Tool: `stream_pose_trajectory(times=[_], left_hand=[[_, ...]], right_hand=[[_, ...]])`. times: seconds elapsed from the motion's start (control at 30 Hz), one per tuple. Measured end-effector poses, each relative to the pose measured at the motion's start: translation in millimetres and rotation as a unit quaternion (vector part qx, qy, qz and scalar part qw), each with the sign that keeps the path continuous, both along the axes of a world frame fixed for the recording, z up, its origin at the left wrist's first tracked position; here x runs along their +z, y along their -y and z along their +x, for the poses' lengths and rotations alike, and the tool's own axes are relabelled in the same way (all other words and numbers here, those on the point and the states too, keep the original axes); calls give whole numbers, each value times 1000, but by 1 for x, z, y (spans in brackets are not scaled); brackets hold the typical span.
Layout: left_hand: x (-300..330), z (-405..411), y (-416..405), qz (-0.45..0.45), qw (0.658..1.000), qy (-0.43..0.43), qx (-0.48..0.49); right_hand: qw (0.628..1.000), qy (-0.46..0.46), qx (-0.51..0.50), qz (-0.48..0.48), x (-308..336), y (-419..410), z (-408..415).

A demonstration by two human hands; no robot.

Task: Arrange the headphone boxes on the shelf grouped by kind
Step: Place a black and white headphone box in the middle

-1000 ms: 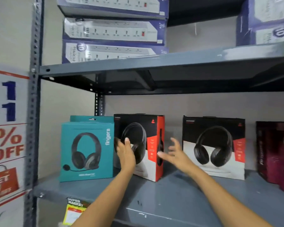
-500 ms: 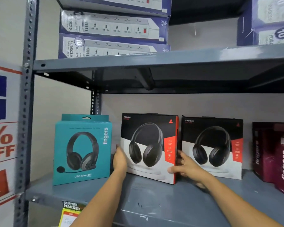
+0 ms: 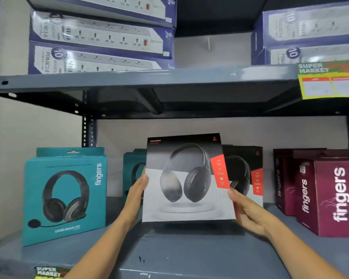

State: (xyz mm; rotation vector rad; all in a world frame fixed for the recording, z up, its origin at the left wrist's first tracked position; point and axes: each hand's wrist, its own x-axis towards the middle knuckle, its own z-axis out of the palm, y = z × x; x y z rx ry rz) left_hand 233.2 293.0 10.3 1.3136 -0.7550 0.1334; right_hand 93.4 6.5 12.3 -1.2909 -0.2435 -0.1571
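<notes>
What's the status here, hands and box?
Left hand and right hand grip the black box by its sides, off the shelf. Matching box behind. Teal box partly hidden.

two teal boxes (image 3: 64, 196), two black boxes (image 3: 186, 178), two maroon boxes (image 3: 328, 196)

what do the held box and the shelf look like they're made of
Held box: likely glossy printed cardboard; flat faces, crisp edges, soft glare over the headphone picture. Both hands grip its sides.
Shelf: looks like grey painted steel; thin folded front lip, scuffs and chips in the paint.
</notes>
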Motion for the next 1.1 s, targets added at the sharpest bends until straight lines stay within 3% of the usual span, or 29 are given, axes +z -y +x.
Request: stream_pose_trajectory(times=[0.37,0.57,0.73,0.87,0.97,1.1], left_hand=[[-3,-1,2,9,1000,15,-3],[-5,-5,7,29,998,-32,-55],[-4,-21,39,-7,988,-73,-139],[-7,-37,73,2,968,-151,-200],[-10,-41,88,-19,962,-204,-181],[-13,-48,118,8,970,-210,-119]], right_hand=[[999,-5,-32,8,-1,1,-1],[998,10,-20,59,3,1,-4],[989,-6,-137,61,3,5,-4],[924,-34,-381,10,-4,24,-1],[885,-19,-465,-8,-7,33,1],[806,-47,-590,-22,-14,50,-3]])
